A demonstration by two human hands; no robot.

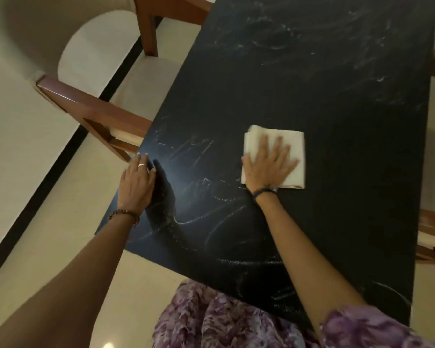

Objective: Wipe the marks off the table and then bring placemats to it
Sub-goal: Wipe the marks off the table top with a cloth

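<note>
Chalk-like marks [211, 194] streak the black table [337, 146], thickest as pale loops and scribbles near the person's end and as fainter smears toward the far end. Right hand [268, 167] lies flat on a folded cream cloth [276, 156], fingers spread and straight, palm pressing the cloth down onto the tabletop at about the middle of its width; the cloth shows beyond the fingertips and on both sides of the hand. A dark band sits on that wrist. Left hand [137, 182] rests at the table's left edge, fingers relaxed and extended, touching the surface and gripping nothing; a ring shows on one finger and a beaded bracelet [124, 214] circles the wrist. Both forearms are bare, and purple patterned clothing [211, 320] fills the bottom of the view. Wooden chairs with pale upholstered seats stand along the table: one chair [96, 114] is tucked in at the left, just beyond the left hand, and parts of others show at the right edge. No placemats or containers are visible on the table. Pale floor tiles with a dark stripe [48, 177] run beneath.
</note>
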